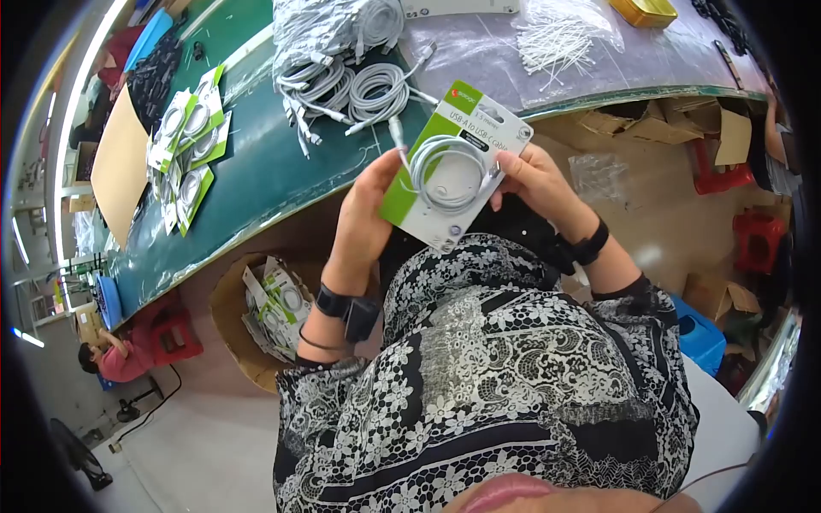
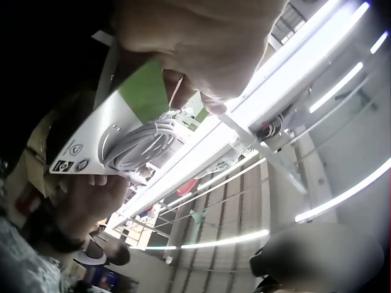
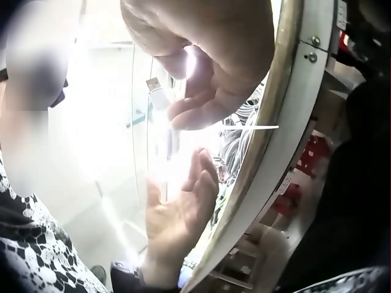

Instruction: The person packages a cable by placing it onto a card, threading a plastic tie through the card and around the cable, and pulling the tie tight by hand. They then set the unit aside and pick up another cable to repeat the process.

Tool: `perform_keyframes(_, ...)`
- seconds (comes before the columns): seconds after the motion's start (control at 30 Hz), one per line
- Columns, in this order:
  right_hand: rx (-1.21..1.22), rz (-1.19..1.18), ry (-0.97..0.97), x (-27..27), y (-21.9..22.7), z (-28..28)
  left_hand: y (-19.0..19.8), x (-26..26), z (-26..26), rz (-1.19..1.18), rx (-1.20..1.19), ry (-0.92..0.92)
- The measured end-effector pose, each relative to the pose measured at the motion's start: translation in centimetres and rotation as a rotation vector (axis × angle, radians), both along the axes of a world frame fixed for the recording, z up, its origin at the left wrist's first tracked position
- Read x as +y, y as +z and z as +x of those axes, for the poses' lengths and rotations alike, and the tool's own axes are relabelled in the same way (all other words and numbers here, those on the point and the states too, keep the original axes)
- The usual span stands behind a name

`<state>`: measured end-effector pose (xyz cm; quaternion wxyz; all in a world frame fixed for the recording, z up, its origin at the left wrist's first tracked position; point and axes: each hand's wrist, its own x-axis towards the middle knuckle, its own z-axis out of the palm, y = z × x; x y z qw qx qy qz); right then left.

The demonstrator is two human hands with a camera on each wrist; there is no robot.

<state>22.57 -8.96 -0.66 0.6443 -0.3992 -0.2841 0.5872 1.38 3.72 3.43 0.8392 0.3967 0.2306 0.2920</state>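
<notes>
In the head view, both hands hold a green-and-white cardboard card [image 1: 410, 195] printed "USB-A to USB-C cable". A coiled light-grey USB cable [image 1: 445, 205] lies against its front. My left hand [image 1: 361, 214] grips the card's left edge, near an upright cable connector [image 1: 396, 131]. My right hand [image 1: 547, 184] pinches the right edge, its thumb on the front beside the cable's end. Seen from the left wrist, the coil [image 2: 143, 146] stands off the tilted card. A metal USB-A plug [image 3: 153, 84] pokes out near my right fingers in the right wrist view; glare hides the card there.
Bundled grey cables [image 1: 376, 90] lie on the green table [image 1: 256, 154] just beyond the card. Several carded cables [image 1: 192, 145] are piled at left, and more fill a cardboard box [image 1: 227, 299] below. White ties [image 1: 556, 43] and a yellow tin [image 1: 644, 12] are at back right.
</notes>
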Motion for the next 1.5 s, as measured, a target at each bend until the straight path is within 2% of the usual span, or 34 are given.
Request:
perform_keyframes(0.03, -0.075, -0.057, 0.088, 0.1, 0.3, 0.2, -0.4, 0.6, -0.5, 0.163, 0.022, -0.058)
perform_keyframes(0.07, -0.068, -0.058, 0.095, 0.4, 0.6, 0.3, -0.5, 1.0, -0.9, 0.161, 0.029, -0.052)
perform_keyframes(0.17, -0.267, -0.05, 0.062, 1.2, 1.8, 1.3, -0.8, 2.3, -0.6, 0.261, 0.151, -0.151)
perform_keyframes(0.33, -0.481, -0.08, 0.085, 2.9, 2.8, 2.4, -2.2, 2.3, 0.0, 0.184, 0.104, -0.283)
perform_keyframes(0.43, -0.624, -0.144, 0.171, 3.7, 3.9, 2.6, -2.6, 2.1, 0.4, 0.179, 0.346, -0.396)
perform_keyframes(0.47, -0.624, -0.145, 0.17, 3.7, 3.9, 2.6, -2.7, 1.9, 0.7, 0.178, 0.346, -0.397)
perform_keyframes(0.57, -1.066, 0.067, -0.597, 3.8, 3.7, 2.2, -3.2, 0.7, 2.5, -0.04, 0.092, -0.087)
perform_keyframes(0.6, -1.072, 0.072, -0.589, 3.5, 3.8, 1.4, -3.5, 0.3, 2.9, -0.042, 0.086, -0.079)
perform_keyframes(0.67, -1.614, 0.23, -0.429, 2.6, 3.7, -1.4, -4.2, -0.8, 3.6, -0.088, 0.015, 0.024)
perform_keyframes(0.73, -1.621, 0.223, -0.459, 2.9, 3.5, -3.2, -4.5, -1.2, 3.9, -0.117, -0.022, 0.061)
perform_keyframes(0.83, -1.633, 0.225, -0.506, 2.9, 3.5, -4.2, -4.6, -1.8, 3.6, -0.139, -0.111, -0.035)
perform_keyframes(0.93, -1.687, 0.29, -0.339, 2.2, 3.4, -3.5, -4.0, -1.8, 3.1, -0.059, -0.058, -0.029)
perform_keyframes(0.97, -1.691, 0.29, -0.341, 2.0, 3.6, -3.2, -3.8, -1.7, 3.2, -0.015, -0.036, -0.028)
perform_keyframes(1.07, -1.849, 0.257, -0.162, 1.0, 4.6, -2.7, -4.2, -1.9, 3.3, -0.022, 0.036, -0.007)
perform_keyframes(1.1, -1.851, 0.253, -0.16, 1.0, 4.5, -2.7, -4.3, -2.0, 3.3, -0.024, 0.075, 0.003)
perform_keyframes(1.2, -1.697, 0.286, -0.439, 1.3, 4.5, -2.4, -4.1, -2.2, 3.5, -0.05, 0.017, 0.043)
perform_keyframes(1.23, -1.698, 0.286, -0.44, 1.4, 4.5, -2.3, -4.0, -2.2, 3.6, -0.06, -0.009, 0.066)
perform_keyframes(1.33, -1.406, 0.21, -0.489, 1.6, 5.0, -3.1, -3.7, -2.2, 2.6, -0.067, -0.064, 0.059)
perform_keyframes(1.5, -1.423, 0.211, -0.478, 1.5, 4.7, -3.6, -3.8, -2.1, 2.8, -0.074, -0.088, 0.052)
